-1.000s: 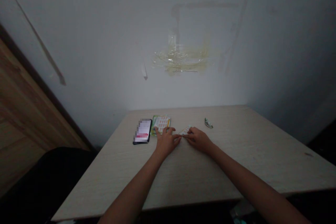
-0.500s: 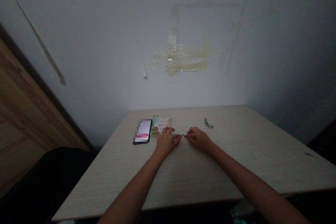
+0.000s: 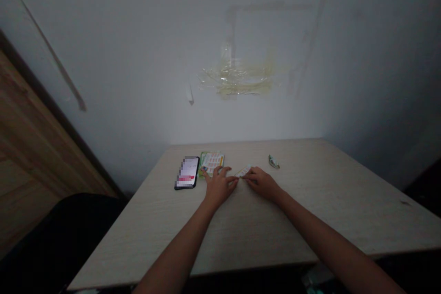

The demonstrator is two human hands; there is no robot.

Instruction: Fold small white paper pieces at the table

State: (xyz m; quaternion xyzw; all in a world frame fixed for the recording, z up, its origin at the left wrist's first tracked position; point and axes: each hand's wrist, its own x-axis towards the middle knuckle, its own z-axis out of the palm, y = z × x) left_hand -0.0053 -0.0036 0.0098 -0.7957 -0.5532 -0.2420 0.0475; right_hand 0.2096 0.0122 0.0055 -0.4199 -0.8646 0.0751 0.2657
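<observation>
Between my hands a small printed paper (image 3: pixel 244 171) lies on the table, partly covered by fingers. My right hand (image 3: pixel 263 183) pinches its near edge with thumb and fingertips. Thumb and a finger of my left hand (image 3: pixel 218 188) press together at the paper's left corner, while its other fingers spread toward a stack of printed cards or leaflets (image 3: pixel 212 161). How the paper is folded is too small to make out. To the right, beyond my right hand, sits a small crumpled or folded green-and-white paper piece (image 3: pixel 274 161).
A phone (image 3: pixel 188 172) with a lit screen lies left of the stack. The pale wooden table (image 3: pixel 255 234) meets a wall (image 3: pixel 144 55) with old tape (image 3: pixel 241 78) on it. A dark shape (image 3: pixel 65 234) stands at the left, beside wooden boards (image 3: pixel 31 138).
Both hands stay in nearly the same place, with only a slight shift of the left forearm to the right. The paper remains between the fingertips.
</observation>
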